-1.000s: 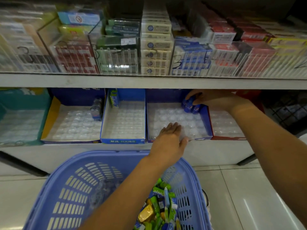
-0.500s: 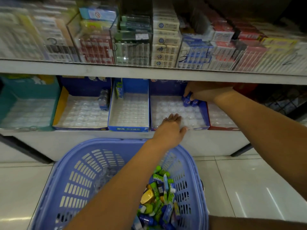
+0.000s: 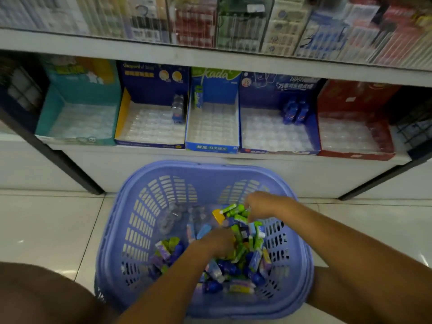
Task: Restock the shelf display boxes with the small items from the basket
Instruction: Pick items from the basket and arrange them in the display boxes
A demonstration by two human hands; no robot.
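A blue plastic basket (image 3: 131, 220) stands on the floor below the shelf, holding a heap of small green, blue, purple and yellow items (image 3: 243, 251). My left hand (image 3: 216, 244) is down in the heap, fingers curled among the items. My right hand (image 3: 264, 204) reaches in at the heap's far side, fingertips on green pieces. Whether either hand grips anything is hidden. Above, five display boxes sit in a row; the dark blue box (image 3: 313, 136) holds a few small blue bottles (image 3: 295, 112) at its back right.
A teal box (image 3: 50, 108), a yellow-sided navy box (image 3: 122, 113), a light blue box (image 3: 211, 147) and a red box (image 3: 355, 155) line the lower shelf, mostly bare clear trays. Packed stock fills the upper shelf (image 3: 210, 59). White tiled floor (image 3: 46, 225) surrounds the basket. My knee (image 3: 42, 298) is lower left.
Both hands left the dark blue box and dropped into the basket. The blue bottles stay in that box. The view has tilted down and nearer the basket.
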